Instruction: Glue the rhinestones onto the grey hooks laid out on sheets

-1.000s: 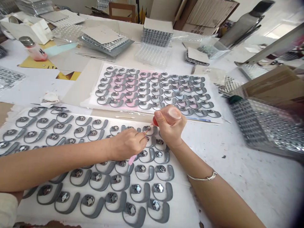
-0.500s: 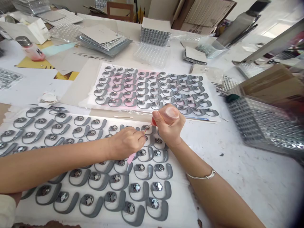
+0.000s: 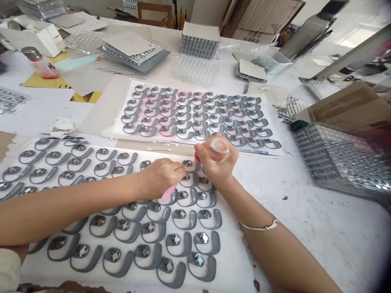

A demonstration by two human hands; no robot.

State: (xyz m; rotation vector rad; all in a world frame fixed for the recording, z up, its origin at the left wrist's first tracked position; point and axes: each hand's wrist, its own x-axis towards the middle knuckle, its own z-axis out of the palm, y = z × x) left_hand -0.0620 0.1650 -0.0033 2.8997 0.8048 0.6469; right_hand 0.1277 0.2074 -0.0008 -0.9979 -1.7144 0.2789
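Left hand (image 3: 163, 178) with slim tool, flat pink handle (image 3: 168, 193), shifted slightly toward far side since earlier frame; right hand (image 3: 222, 167) nearly unmoved. Left fingers clamped on tool; right fingers wrapped round translucent pinkish, red-ended bottle (image 3: 219, 145). Good practice: tip steady, bottle pressure light, wrists clear of grey hook-shaped pieces (image 3: 211, 268). Piece nearest tip (image 3: 188, 163): glossy curved band, round faceted dark-silver centre; lies on white sheet (image 3: 229, 260), far right of near array. Tip contact: cannot tell.

Pink tool (image 3: 168, 193) partly hidden in left hand (image 3: 161, 179), 2 forearms (image 3: 76, 205) cropped at edges
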